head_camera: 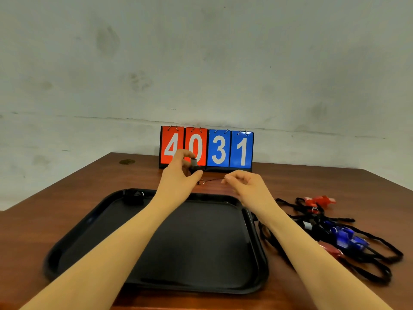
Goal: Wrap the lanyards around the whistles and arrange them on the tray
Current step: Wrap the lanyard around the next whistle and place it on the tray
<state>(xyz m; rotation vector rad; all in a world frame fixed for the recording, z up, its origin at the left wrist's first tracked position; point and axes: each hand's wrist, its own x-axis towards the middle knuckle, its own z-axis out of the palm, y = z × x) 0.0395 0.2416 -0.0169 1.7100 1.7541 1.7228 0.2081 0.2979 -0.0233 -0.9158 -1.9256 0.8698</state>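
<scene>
**Above the tray, a whistle held up for wrapping**

At ten o'clock on the black tray (73,240), one dark bundle (133,197) lies in the far corner; it looks like a whistle already wrapped, placed there probably to leave room for the others, but it is too dark to be sure.

Just beyond the far rim, at twelve o'clock, the left hand (178,175) holds a dark whistle (193,164) between thumb and curled fingers, lifted off the table (312,182). I judge it is kept in the air so the cord can pass freely around the body. A thin piece of lanyard (212,180) with a small ring runs from under the whistle toward the right hand (243,182), which pinches its end with curled fingers. The cord looks nearly tight, surely to keep the turns neat.

Behind both hands stands a score board (206,148) showing 4031, against the wall.

At three o'clock of the tray, on the table, a pile of whistles (342,236) waits, red and blue ones, with black lanyards tangled together. They lie near the right hand's side, probably for easy reaching. Most of the task seems still ahead.
</scene>
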